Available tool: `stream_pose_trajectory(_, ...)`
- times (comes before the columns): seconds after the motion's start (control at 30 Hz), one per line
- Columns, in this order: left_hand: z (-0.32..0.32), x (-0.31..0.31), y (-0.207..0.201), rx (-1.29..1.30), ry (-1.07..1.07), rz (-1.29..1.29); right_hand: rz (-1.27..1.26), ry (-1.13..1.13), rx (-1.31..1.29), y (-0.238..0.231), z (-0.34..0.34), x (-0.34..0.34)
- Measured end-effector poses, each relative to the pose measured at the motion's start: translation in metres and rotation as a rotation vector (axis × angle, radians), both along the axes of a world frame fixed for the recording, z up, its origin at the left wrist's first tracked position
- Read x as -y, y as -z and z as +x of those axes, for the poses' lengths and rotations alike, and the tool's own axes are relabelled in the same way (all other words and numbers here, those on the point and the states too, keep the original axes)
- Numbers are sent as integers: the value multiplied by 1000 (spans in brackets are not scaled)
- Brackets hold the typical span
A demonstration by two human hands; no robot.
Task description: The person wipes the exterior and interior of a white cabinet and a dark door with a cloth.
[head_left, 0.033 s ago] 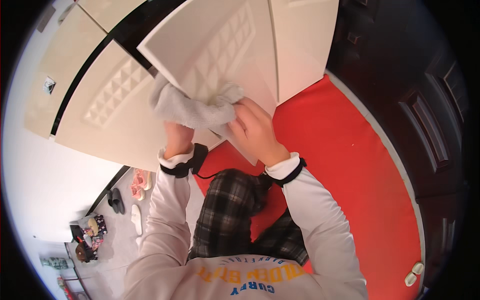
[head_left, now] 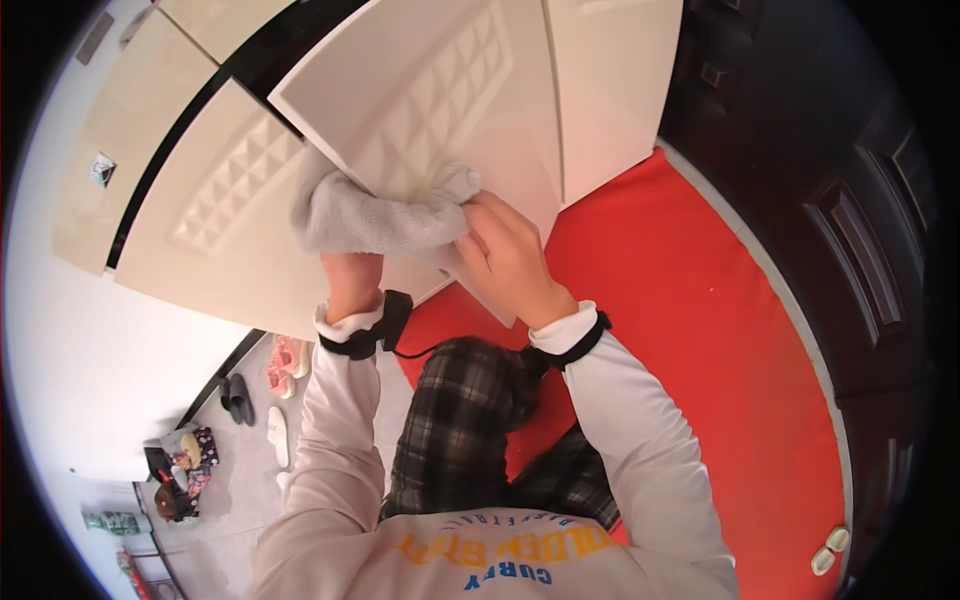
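A soft grey cloth point(head_left: 385, 220) lies bunched across the lower edge of an open cream cabinet door point(head_left: 400, 90) with a raised diamond pattern. My left hand point(head_left: 352, 283) is under the cloth's left part; its fingers are covered, and the cloth moves along with it. With curled fingers, my right hand point(head_left: 508, 258) grips the cloth's right end against the door near its lower corner. The cloth's left end is slightly blurred.
More cream cabinet fronts point(head_left: 235, 190) stand behind and left. A red mat point(head_left: 690, 330) covers the floor to the right, beside a dark panelled door point(head_left: 850, 220). Pink shoes point(head_left: 288, 365), black slippers point(head_left: 237, 400) and a white slipper point(head_left: 278, 437) lie at lower left.
My left hand and the cloth's left part have shifted slightly left and down. My right hand stays almost in place, still on the cloth.
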State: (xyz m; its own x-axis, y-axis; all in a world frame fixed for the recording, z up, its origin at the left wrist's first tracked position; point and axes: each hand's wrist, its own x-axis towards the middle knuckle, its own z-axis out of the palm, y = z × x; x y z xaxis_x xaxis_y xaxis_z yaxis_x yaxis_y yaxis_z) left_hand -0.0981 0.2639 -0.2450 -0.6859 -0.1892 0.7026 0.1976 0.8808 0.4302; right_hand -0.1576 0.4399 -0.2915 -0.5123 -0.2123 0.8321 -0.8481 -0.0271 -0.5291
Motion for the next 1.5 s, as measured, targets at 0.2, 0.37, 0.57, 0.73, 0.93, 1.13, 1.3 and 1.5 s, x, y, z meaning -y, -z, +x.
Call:
stream_pose_trajectory(0.2, 21, 14, 0, -512, 11, -157, 49, -52, 61, -3, -16, 18)
stream_pose_trajectory(0.37, 2, 12, 33, -482, 5, 74, 20, -51, 91, -13, -35, 17)
stream_pose_trajectory(0.57, 1, 37, 17, -378, -102, 302, 187, -198, 171, -26, -53, 28)
stream_pose_trajectory(0.73, 2, 49, -39, -351, -90, 279, 169, -137, 219, -80, -70, 45)
stream_pose_trajectory(0.93, -5, 45, -138, -113, -180, 395, 252, -93, 357, -155, -81, 65)
stream_pose_trajectory(1.13, -25, 38, -208, 389, -231, 271, 262, -74, 581, -178, -79, 71)
stream_pose_trajectory(1.3, -38, 39, -223, 478, -177, 191, 368, -44, 580, -213, -90, 72)
stream_pose_trajectory(1.5, -25, 52, -221, 572, -252, 281, 531, -128, 527, -245, -107, 68)
